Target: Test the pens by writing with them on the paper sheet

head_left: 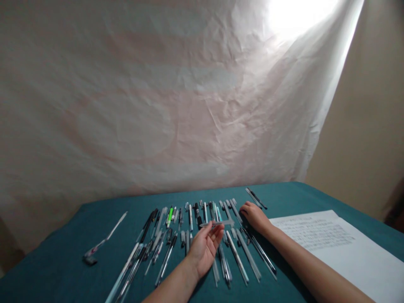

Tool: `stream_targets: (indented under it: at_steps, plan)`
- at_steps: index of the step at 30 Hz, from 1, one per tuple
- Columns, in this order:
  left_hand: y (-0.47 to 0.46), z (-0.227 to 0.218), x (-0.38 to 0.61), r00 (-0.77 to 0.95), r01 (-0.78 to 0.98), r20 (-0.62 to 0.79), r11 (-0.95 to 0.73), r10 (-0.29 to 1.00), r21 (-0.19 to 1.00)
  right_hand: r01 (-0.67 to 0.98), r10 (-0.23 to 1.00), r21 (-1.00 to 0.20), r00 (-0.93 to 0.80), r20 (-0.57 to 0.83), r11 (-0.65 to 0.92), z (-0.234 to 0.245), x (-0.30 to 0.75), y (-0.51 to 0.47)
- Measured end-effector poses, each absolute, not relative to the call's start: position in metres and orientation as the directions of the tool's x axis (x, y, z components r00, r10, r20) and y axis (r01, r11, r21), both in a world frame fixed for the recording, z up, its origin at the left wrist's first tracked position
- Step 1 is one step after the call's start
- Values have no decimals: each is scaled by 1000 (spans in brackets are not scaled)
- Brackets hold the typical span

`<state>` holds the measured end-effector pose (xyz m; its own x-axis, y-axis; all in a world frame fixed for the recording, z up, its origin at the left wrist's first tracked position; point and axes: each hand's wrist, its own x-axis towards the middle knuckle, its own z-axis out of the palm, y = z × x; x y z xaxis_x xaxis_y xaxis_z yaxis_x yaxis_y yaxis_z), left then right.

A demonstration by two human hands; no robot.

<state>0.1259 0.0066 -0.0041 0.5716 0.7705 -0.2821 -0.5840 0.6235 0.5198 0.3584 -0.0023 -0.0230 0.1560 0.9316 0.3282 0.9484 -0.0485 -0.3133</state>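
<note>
Several pens (189, 235) lie in rows on a teal tablecloth (72, 256). My left hand (205, 248) is raised palm up over the middle of the rows and pinches a clear pen (217, 223) between its fingertips, the pen lying crosswise. My right hand (254, 216) rests knuckles up on the cloth at the right end of the rows, its fingers curled down onto the pens there. What, if anything, it grips is hidden.
A white printed sheet (331, 244) lies at the right of the table. Two dark pens (256, 198) lie apart at the back right. A single long white pen (105, 240) lies alone at the left. A creased white sheet (158, 105) hangs behind.
</note>
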Motion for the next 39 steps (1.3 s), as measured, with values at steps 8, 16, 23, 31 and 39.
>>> stream_targets:
  at_steps: [8, 16, 23, 31, 39]
  plan:
    - [8, -6, 126, 568, -596, -271, 615, 777, 516, 891, 940, -451, 117, 321, 43, 19, 351, -10]
    - [9, -8, 126, 566, -612, -254, 606, 784, 508, 696, 941, -633, -231, 249, 339, 81, 312, -48]
    - [9, -8, 126, 571, -607, -249, 607, 782, 514, 750, 951, -592, -168, 260, 295, 71, 306, -46]
    - [6, -5, 126, 559, -606, -265, 605, 786, 516, 757, 961, -607, -98, 259, 241, 71, 303, -47]
    - [6, -3, 127, 552, -601, -269, 600, 789, 528, 764, 959, -596, -102, 266, 246, 71, 301, -48]
